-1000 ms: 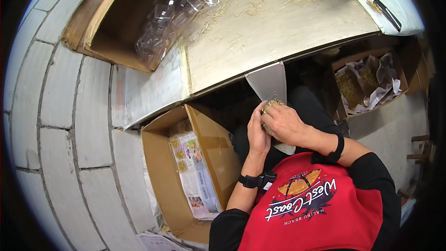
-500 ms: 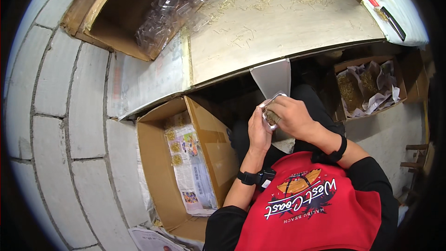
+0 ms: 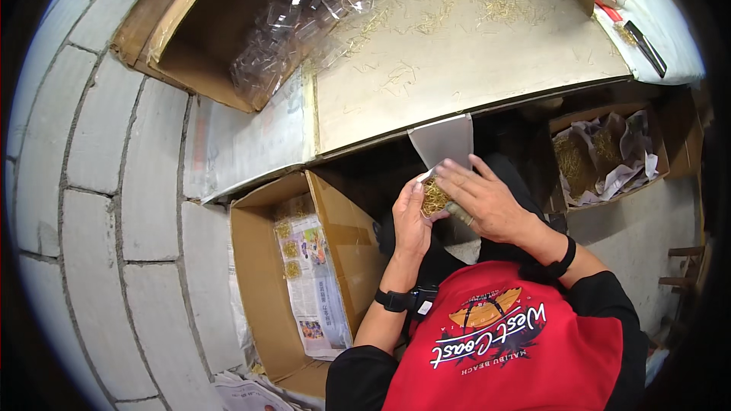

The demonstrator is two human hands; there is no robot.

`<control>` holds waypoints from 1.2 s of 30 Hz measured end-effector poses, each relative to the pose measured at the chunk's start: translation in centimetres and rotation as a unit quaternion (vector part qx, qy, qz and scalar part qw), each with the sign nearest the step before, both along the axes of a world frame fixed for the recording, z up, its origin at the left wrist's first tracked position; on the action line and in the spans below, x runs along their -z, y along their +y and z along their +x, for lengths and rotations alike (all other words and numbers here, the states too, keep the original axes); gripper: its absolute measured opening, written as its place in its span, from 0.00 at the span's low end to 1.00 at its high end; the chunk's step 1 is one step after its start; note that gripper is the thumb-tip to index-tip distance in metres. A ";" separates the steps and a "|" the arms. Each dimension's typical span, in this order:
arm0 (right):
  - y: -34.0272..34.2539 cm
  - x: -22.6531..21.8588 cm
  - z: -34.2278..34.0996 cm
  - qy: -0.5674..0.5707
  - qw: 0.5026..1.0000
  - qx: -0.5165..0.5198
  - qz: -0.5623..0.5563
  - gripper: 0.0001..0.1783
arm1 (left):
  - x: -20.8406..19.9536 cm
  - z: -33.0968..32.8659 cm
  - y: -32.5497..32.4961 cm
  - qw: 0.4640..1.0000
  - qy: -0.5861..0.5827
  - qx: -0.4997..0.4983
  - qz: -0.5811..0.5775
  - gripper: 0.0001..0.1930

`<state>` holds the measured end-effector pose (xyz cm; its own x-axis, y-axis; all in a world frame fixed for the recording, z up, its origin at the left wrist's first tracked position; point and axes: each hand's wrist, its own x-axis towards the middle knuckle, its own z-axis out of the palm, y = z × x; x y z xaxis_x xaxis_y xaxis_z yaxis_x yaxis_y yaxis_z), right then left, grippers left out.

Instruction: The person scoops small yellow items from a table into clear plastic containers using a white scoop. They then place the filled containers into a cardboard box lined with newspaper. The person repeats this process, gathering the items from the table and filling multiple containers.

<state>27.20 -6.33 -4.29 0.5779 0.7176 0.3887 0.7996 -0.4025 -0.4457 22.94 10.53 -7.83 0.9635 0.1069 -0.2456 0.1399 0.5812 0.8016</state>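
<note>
My left hand [image 3: 412, 221] grips a small clear plastic box [image 3: 421, 176] heaped with gold-coloured wire pins [image 3: 435, 198]. Over its right side lies my right hand [image 3: 487, 202], fingers stretched out and slightly apart, touching or nearly touching the pins. A greyish-green covering [image 3: 460, 213] shows around one of the right hand's digits. Just beyond both hands, a pale chute-like sheet [image 3: 444, 139] slopes down from the table edge.
Loose gold pins lie scattered across the tabletop [image 3: 472, 68]. A tilted carton [image 3: 190, 38] of clear plastic boxes [image 3: 293, 19] stands at its far left. Left of my lap, a cardboard box [image 3: 350, 236] holds newspaper and filled boxes [image 3: 291, 249]. Another paper-lined carton [image 3: 609, 152] sits right.
My right hand's fingers have uncurled from the box and now spread flat over it. The box has turned to show its golden pins. My left hand has shifted slightly left.
</note>
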 end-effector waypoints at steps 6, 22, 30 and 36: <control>-0.8 -0.5 1.2 0.059 0.973 0.063 0.216 0.20 | -0.6 0.3 -0.7 1.000 -0.008 0.010 0.017 0.16; 0.4 0.5 2.2 0.453 0.842 0.105 0.276 0.06 | -3.7 -0.1 -0.3 0.994 0.027 0.036 0.096 0.23; 2.7 -1.5 3.1 0.423 0.819 0.102 0.372 0.13 | -9.9 -4.7 16.9 0.935 0.026 -0.260 0.241 0.14; 1.5 3.2 3.3 0.465 0.842 0.121 0.246 0.10 | -1.9 -14.3 29.1 0.873 0.145 -0.410 0.222 0.09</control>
<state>30.51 -4.83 -7.48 0.9026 0.4192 -0.0974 -0.0668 -0.0871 -0.9940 8.66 39.64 -5.92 0.4220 0.8782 -0.2252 0.0562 0.2226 0.9733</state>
